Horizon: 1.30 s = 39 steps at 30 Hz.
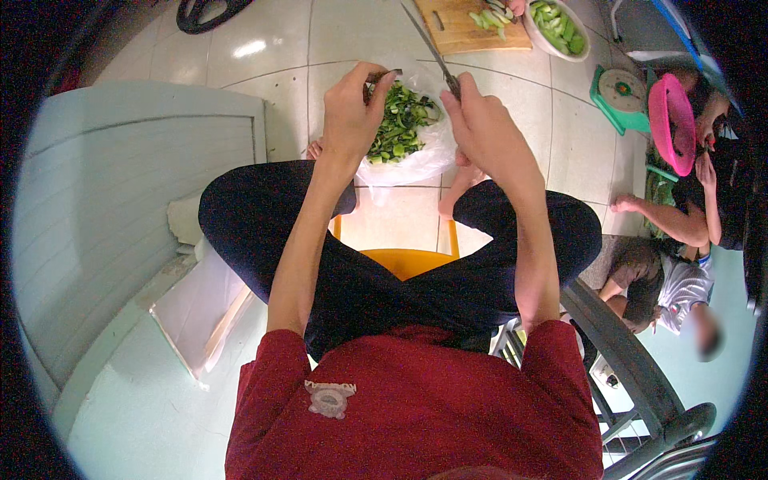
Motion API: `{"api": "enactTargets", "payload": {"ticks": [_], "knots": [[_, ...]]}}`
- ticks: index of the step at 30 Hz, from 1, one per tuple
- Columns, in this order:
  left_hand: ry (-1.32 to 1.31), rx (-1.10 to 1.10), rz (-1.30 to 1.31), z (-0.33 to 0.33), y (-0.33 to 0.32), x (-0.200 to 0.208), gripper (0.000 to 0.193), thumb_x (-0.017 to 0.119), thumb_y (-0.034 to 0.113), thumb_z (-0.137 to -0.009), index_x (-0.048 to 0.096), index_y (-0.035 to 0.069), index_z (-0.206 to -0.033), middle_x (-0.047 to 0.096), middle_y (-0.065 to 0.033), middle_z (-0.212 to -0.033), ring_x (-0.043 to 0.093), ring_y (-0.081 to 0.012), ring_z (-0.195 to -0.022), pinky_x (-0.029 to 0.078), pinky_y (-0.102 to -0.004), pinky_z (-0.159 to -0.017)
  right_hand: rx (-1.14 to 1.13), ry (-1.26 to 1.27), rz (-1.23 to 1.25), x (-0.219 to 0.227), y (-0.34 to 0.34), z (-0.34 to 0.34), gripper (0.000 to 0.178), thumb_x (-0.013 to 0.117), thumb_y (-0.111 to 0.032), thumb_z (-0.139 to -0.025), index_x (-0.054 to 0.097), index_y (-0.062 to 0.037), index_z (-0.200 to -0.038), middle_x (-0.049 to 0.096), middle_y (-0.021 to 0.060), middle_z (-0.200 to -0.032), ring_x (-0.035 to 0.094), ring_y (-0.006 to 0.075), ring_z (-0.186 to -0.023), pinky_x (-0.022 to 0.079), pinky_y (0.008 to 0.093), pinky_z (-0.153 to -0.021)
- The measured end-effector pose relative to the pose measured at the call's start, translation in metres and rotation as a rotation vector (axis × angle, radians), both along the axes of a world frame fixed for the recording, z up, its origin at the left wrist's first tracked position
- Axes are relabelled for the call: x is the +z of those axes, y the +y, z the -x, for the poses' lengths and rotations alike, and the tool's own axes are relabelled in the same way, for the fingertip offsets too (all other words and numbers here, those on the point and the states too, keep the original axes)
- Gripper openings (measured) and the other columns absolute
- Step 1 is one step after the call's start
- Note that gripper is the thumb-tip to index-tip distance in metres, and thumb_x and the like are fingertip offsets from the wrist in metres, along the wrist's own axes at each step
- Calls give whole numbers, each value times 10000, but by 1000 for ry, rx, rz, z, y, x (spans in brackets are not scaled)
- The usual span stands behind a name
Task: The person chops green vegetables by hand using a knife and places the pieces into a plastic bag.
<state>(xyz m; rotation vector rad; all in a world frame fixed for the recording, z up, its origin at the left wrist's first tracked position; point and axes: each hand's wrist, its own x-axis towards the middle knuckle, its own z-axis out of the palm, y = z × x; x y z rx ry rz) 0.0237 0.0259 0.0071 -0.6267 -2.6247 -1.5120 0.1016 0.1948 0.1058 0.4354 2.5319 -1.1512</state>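
My right hand is wrapped round the handle of a knife, its long blade slanting up and to the left, away from me. Across from it, my left hand pinches a small dark piece between thumb and fingers; its kind is too small to make out. Beneath and between both hands, chopped green vegetables fill a clear plastic bag spread on the tiled floor. The blade is apart from the pinched piece.
Beyond the bag lie a wooden cutting board with pale green slices and a white bowl of cut vegetables; another person's fingers reach there. To the right are a green scale, a pink basket and seated people. A yellow stool shows between my legs.
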Motion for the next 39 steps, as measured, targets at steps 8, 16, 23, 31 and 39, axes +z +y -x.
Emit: {"api": "enactTargets", "payload": {"ticks": [8,16,23,31,39], "knots": [[-80,-60,-3,-4,2,-7,157,671,155,-958,683,32,-1054,719,-137,-812,708,-182,-664,548,-313,-611,67,185,10,-39,-14,3,299,438,-217,-1043,436,81,-1016,611,279,-620,657,379,-493,554,472,-499],[-6,-102,26,-9,2,1,128,658,113,-956,669,28,-1051,722,-172,-871,728,-241,-735,566,-351,-633,46,146,92,-32,-22,9,292,422,-196,-1041,413,94,-1009,597,280,-589,643,396,-480,556,470,-485],[151,-99,29,-8,0,1,126,668,87,-932,663,33,-1045,712,-169,-899,719,-278,-739,558,-351,-657,74,128,9,-44,-25,7,302,425,-193,-1032,424,108,-1051,613,316,-657,647,483,-607,557,533,-589],[129,-49,55,-3,-6,2,115,684,94,-920,672,51,-1026,709,-149,-850,708,-254,-691,543,-339,-628,192,223,-153,-47,-24,-8,238,400,-203,-1053,393,28,-997,598,261,-606,642,342,-463,525,456,-441],[62,35,-110,2,-6,-8,76,693,61,-893,642,34,-942,666,-166,-752,680,-290,-632,517,-349,-571,221,98,-170,-38,-21,-13,273,416,-211,-1035,423,56,-1088,617,305,-702,637,482,-608,528,557,-623]]}}
